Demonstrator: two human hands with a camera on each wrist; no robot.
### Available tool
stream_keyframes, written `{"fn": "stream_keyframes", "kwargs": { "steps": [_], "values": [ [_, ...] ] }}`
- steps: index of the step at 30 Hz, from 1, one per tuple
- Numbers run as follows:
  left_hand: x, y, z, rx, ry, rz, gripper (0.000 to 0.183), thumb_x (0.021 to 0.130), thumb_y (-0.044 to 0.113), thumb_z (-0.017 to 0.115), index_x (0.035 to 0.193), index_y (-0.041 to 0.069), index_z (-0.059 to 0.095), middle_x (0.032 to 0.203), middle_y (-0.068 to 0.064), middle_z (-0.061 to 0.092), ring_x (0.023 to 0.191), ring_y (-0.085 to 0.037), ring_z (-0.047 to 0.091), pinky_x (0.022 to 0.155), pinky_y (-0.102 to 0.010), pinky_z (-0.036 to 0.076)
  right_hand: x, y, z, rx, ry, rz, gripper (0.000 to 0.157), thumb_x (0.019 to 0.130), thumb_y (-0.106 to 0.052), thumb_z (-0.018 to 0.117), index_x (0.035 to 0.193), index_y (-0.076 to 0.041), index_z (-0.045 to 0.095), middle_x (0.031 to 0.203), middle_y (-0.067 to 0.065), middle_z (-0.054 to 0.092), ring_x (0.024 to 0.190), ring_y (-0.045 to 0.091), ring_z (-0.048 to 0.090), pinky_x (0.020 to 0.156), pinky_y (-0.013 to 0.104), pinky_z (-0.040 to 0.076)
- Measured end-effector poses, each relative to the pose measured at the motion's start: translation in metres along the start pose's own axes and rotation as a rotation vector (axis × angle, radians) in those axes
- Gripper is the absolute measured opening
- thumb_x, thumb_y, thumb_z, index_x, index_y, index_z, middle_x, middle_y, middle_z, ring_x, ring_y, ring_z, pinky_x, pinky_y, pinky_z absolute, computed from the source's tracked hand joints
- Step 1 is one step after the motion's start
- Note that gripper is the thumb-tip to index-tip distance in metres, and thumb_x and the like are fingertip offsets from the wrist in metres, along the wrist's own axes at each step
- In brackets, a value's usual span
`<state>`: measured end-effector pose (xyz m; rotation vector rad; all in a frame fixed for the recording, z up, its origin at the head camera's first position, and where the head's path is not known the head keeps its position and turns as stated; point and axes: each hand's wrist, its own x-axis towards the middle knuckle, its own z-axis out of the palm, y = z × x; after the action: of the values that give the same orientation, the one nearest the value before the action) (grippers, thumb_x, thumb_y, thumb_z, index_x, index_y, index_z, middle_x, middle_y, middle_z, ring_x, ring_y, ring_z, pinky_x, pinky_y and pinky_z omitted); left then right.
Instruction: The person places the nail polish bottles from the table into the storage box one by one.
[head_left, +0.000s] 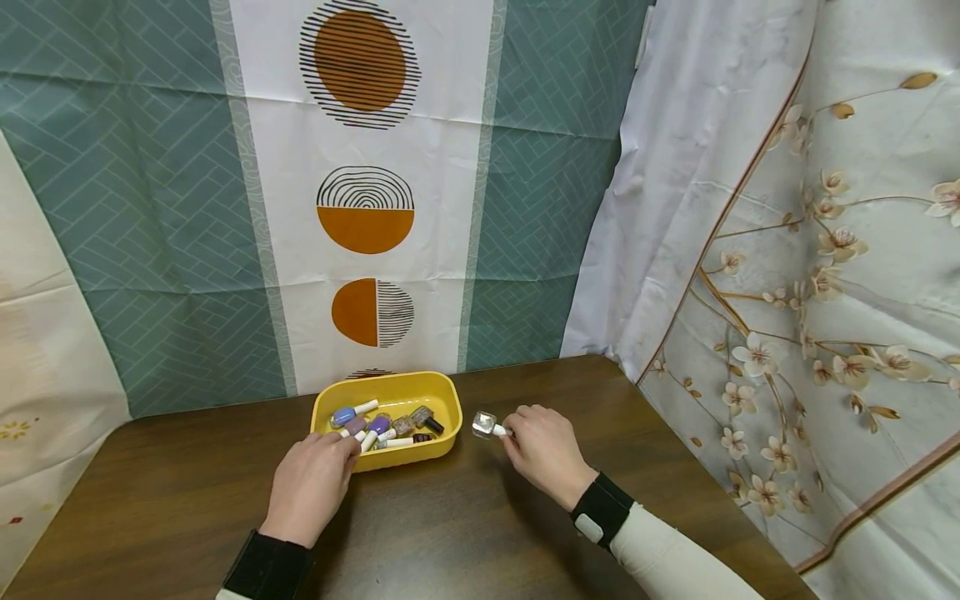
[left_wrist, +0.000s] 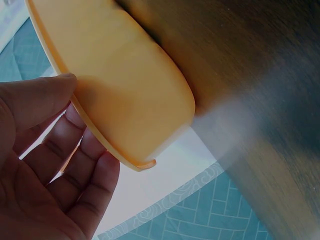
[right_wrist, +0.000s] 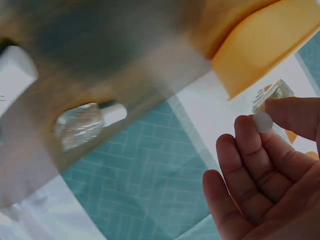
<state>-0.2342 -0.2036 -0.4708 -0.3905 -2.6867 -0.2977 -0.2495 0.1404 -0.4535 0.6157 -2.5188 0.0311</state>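
Observation:
My left hand (head_left: 313, 483) holds the front rim of a yellow tub (head_left: 330, 402), near its left corner. In the left wrist view the thumb (left_wrist: 45, 97) presses on the tub's side (left_wrist: 135, 95), and the other fingers curl at its rim. Several nail polish bottles lie inside, among them a blue one (head_left: 343, 417) and a purple one (head_left: 380, 423). Right of the tub, my right hand (head_left: 546, 450) pinches a silvery nail polish bottle (head_left: 483, 423) by its white cap (right_wrist: 262, 122), between thumb and fingertips.
In the right wrist view, another silvery bottle with a white cap (right_wrist: 80, 126) shows on the brown table, and a white object (right_wrist: 15, 75) at the left edge. A patterned curtain (head_left: 187, 250) hangs behind the table (head_left: 420, 533); a floral curtain (head_left: 810, 333) borders the right side.

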Motion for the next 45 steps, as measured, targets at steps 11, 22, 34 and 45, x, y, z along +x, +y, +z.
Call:
{"fn": "stream_keyframes", "kwargs": {
  "steps": [11,22,34,45],
  "values": [
    [0.000,0.000,-0.001,0.002,-0.002,0.000,0.018,0.076,0.018,0.085,0.089,0.015,0.073,0.083,0.001,0.067,0.073,-0.020,0.052,0.075,-0.039,0.048,0.030,-0.020,0.000,0.017,-0.060,0.001,0.013,0.090,-0.034,0.069,0.086,-0.021,0.072,0.075,-0.012,0.053,0.069,0.010,0.048,0.059,0.025,0.042],
    [0.000,-0.002,0.001,0.009,-0.019,-0.005,0.018,0.077,0.019,0.084,0.090,0.015,0.073,0.084,0.000,0.067,0.075,-0.020,0.053,0.078,-0.040,0.049,0.057,-0.040,0.010,0.014,-0.129,-0.010,0.016,0.090,-0.035,0.070,0.088,-0.019,0.072,0.076,-0.009,0.055,0.070,0.012,0.049,0.062,0.026,0.043],
    [0.000,-0.001,0.001,0.013,0.003,0.013,0.014,0.078,0.018,0.084,0.084,0.017,0.071,0.079,0.003,0.065,0.071,-0.019,0.053,0.072,-0.038,0.047,0.073,-0.050,0.027,-0.043,-0.061,-0.050,0.022,0.090,-0.032,0.067,0.072,-0.020,0.064,0.067,-0.007,0.049,0.062,0.013,0.049,0.054,0.028,0.039],
    [0.000,-0.001,0.000,0.015,-0.019,0.003,0.015,0.078,0.018,0.083,0.086,0.017,0.071,0.082,0.002,0.066,0.073,-0.020,0.053,0.075,-0.039,0.048,0.082,-0.059,0.035,-0.076,-0.141,-0.025,0.021,0.089,-0.028,0.066,0.071,-0.018,0.064,0.068,-0.005,0.051,0.061,0.015,0.050,0.053,0.029,0.039]
  ]
}}
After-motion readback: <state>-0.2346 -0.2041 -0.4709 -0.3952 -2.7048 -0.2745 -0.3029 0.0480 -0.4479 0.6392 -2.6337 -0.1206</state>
